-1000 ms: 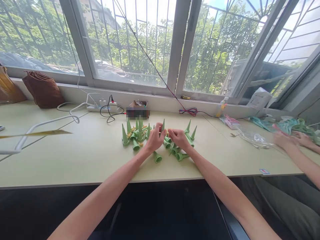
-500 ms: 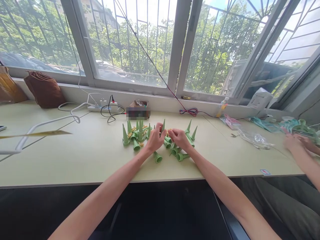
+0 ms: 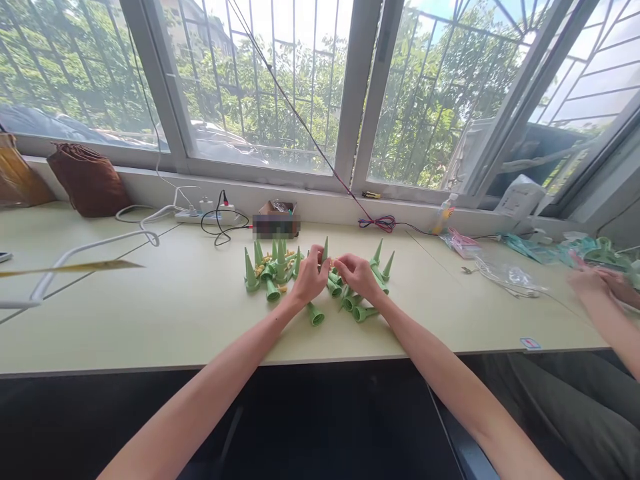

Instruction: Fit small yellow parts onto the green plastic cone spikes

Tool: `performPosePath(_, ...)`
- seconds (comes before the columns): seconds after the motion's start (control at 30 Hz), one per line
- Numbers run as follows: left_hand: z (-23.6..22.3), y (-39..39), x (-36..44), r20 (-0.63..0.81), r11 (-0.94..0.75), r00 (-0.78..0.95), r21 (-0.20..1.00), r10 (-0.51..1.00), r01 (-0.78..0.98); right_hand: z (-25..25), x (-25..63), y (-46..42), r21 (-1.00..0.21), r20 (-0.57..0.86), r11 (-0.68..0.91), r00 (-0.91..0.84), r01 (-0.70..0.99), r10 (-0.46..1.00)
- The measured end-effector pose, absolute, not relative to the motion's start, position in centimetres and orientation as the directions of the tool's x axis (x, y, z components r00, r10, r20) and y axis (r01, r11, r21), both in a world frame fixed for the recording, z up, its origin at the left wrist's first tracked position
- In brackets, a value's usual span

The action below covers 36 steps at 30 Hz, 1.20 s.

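My left hand (image 3: 311,277) is closed around a green plastic cone-shaped spike (image 3: 326,249), its tip pointing up. Right beside it, the fingers of my right hand (image 3: 357,275) are pinched together close to the spike; what they hold is too small and hidden to name, though a bit of yellow shows there. More green spikes surround both hands. Some stand upright, such as the spike (image 3: 251,272) on the left and another (image 3: 388,267) on the right. Others lie with their hollow ends toward me, like the spike (image 3: 316,314) below my left hand. Small yellow pieces (image 3: 260,270) lie among the left group.
Behind the spikes sits a small open box (image 3: 278,208). A power strip (image 3: 215,215) with cables and a brown bag (image 3: 89,180) stand at the left. Coiled wire (image 3: 378,223) lies by the window. Another person's hands (image 3: 595,283) work at the far right near plastic bags.
My two hands have shifted very slightly, with the right fingertips a little farther left and the spike's tip a bit left. The other person's hands moved at the right.
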<state>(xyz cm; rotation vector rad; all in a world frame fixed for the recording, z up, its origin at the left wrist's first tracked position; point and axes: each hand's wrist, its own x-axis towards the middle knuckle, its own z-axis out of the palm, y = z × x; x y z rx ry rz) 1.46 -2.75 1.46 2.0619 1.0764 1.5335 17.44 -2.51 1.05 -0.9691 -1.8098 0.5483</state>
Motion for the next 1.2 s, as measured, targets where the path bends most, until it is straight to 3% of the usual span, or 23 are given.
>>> performPosePath(0.4, 1.56, -2.98, 1.52, 0.644, -0.654, 0.155, 0.683, 0.750, 0.325, 1.26, 17.41, -2.71, -0.689, 0.533, 0.580, -0.237, 0.436, 0.812)
performPosePath(0.63, 1.54, -2.79, 1.47, 0.639, -0.629, 0.085, 0.708, 0.764, 0.321, 1.09, 17.23, -2.69, -0.778, 0.516, 0.572, -0.253, 0.260, 0.818)
performPosePath(0.87, 1.46, -2.85, 1.50, 0.643, -0.644, 0.126, 0.692, 0.755, 0.327, 1.13, 17.45, -2.67, -0.711, 0.522, 0.577, -0.248, 0.402, 0.816)
performPosePath(1.1, 1.41, -2.70, 1.48, 0.648, -0.634, 0.096, 0.687, 0.755, 0.355, 1.08, 17.25, -2.56, -0.766, 0.530, 0.575, -0.224, 0.287, 0.818)
performPosePath(1.2, 1.37, -2.72, 1.44, 0.648, -0.640, 0.120, 0.675, 0.752, 0.368, 0.98, 17.40, -2.52, -0.740, 0.523, 0.575, -0.239, 0.348, 0.818)
